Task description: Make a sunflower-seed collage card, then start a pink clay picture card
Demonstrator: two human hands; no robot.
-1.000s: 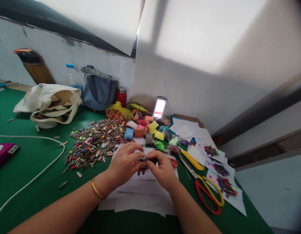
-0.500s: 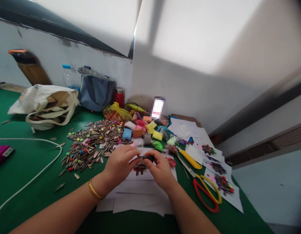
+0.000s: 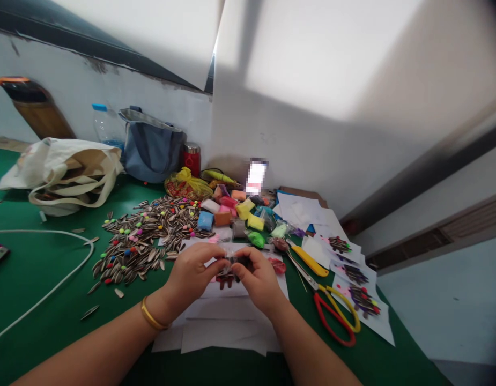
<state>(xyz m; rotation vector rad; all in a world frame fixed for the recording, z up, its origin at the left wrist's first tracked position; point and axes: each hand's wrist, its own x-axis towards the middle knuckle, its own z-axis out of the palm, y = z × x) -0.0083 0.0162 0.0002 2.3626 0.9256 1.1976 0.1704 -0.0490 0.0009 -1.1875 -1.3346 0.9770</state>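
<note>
My left hand [image 3: 191,273] and my right hand [image 3: 259,281] meet over a stack of white paper sheets [image 3: 227,327] on the green table [image 3: 42,279]. Both pinch a small clear plastic packet with something dark in it [image 3: 235,262]. Under the fingers, on the top sheet, lies a dark seed picture [image 3: 224,280], partly hidden. A gold bangle [image 3: 150,317] circles my left wrist. A heap of sunflower seeds with coloured beads [image 3: 147,241] lies just left of my left hand.
Clay packets in many colours [image 3: 231,212] lie behind my hands. Yellow and red scissors [image 3: 336,313], a yellow cutter [image 3: 310,261] and finished seed pictures on paper [image 3: 354,287] are at the right. A cloth bag [image 3: 66,171], blue bag [image 3: 151,147], bottle [image 3: 105,123] and white cable [image 3: 46,289] are left.
My hands stay together on the small packet and shift a little left in the picture. The whole view has panned slightly, so the table things slide left.
</note>
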